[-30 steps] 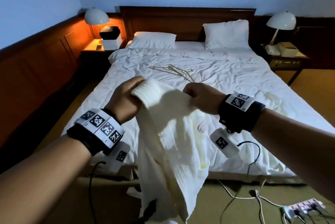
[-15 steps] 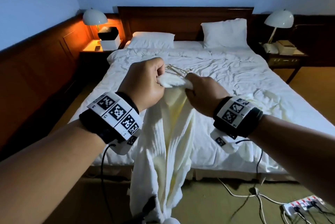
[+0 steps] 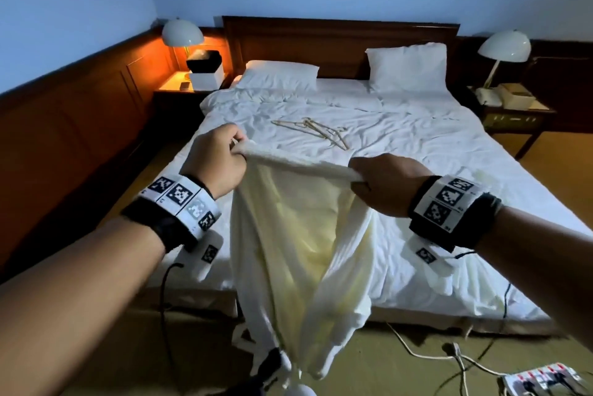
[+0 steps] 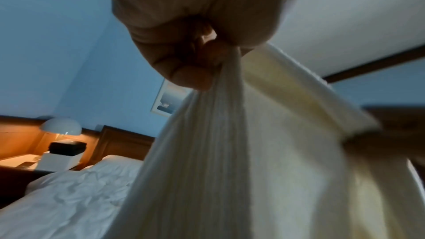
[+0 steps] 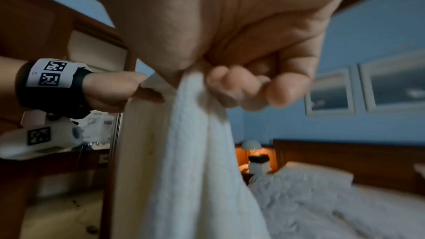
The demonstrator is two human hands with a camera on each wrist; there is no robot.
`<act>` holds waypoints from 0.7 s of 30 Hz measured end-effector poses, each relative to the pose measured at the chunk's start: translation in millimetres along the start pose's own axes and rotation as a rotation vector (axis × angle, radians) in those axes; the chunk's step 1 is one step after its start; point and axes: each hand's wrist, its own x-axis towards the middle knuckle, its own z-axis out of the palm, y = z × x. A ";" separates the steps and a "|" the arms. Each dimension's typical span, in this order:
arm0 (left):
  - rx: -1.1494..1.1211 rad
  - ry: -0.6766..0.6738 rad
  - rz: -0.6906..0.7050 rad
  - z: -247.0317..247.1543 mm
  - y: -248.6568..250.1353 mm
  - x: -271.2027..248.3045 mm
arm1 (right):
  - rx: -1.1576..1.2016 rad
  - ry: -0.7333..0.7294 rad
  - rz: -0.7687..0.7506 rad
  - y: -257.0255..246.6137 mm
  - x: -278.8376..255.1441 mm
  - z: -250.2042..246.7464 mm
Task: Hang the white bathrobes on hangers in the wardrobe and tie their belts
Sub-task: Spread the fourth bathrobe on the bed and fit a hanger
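Now | left hand (image 3: 214, 161), right hand (image 3: 382, 184) pinch bathrobe (image 3: 298, 235) collar, just spread apart | probably hangers (image 3: 313, 131) next

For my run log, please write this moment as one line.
stage: robe spread out | left hand: grips bathrobe top edge | right hand: grips same edge | hangers: on bed, untouched | belt: not tied
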 end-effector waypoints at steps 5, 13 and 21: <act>-0.251 -0.017 -0.004 -4.2 23.9 -3.4 | 0.320 -0.383 -0.223 -16.7 -15.5 49.1; -0.425 -0.164 0.061 4.0 26.2 -25.0 | 0.733 0.207 -0.128 -47.2 -1.4 102.0; -0.381 -0.195 0.144 -18.9 -21.9 -36.1 | 0.752 0.056 -0.061 -76.9 23.1 111.7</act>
